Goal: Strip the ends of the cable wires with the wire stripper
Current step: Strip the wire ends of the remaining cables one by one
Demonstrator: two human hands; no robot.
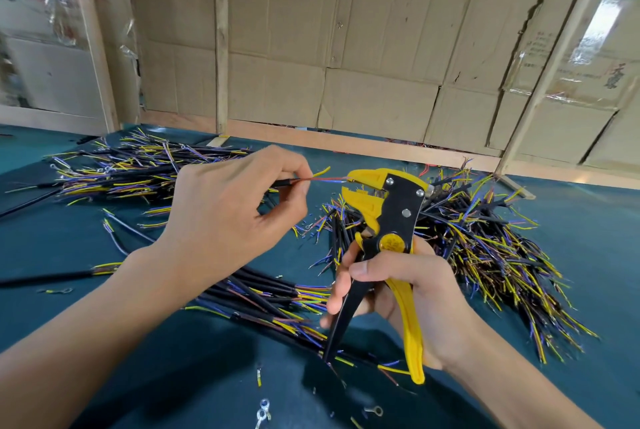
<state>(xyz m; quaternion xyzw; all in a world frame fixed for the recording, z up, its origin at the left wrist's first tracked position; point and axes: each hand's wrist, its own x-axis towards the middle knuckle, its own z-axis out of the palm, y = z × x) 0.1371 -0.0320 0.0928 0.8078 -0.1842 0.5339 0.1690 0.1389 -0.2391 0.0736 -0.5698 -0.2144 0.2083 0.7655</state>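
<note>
While the left hand pinches one black cable between thumb and forefinger, its red wire reaches toward three o'clock into the yellow head of the wire stripper, which the right hand holds by its handles, fingers curled round them. The handles stand spread apart, so I judge the squeeze is not yet made. To strip cleanly, the wire wants to lie straight and level in the notch, only its tip past the blades, with the stray yellow wire bent clear at twelve o'clock. A steady, full squeeze should follow, the cable held firm. Heaps of cables lie on the green bench at three, six and nine o'clock.
</note>
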